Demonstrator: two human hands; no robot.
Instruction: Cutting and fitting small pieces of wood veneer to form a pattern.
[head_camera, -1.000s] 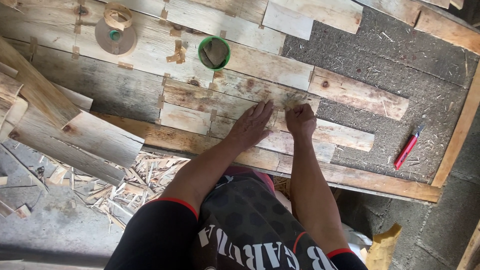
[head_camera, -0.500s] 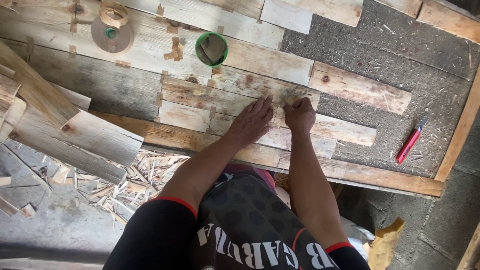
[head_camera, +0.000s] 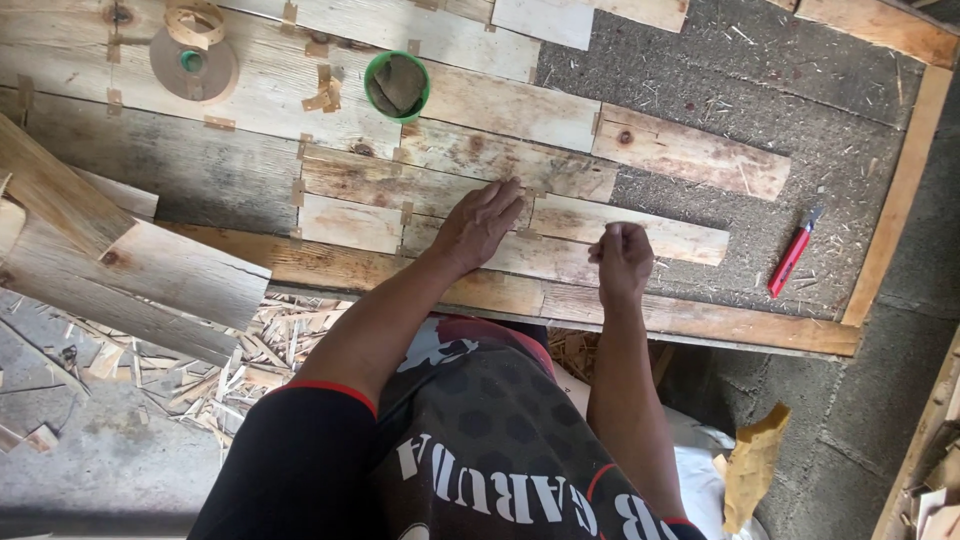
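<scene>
Left hand (head_camera: 487, 222) flat and open on the taped plank mosaic (head_camera: 420, 185); right hand (head_camera: 622, 258) pinched shut, contents indiscernible; grey board (head_camera: 700, 110) at right remains uncovered.

I see soft, even daylight with no glare; shadows stay faint under my forearms; the wood grain looks sharp, though edges bend slightly and the lower corners dim.

One head-worn camera looks steeply down, close over the plank panel (head_camera: 450, 180) and both forearms.
</scene>
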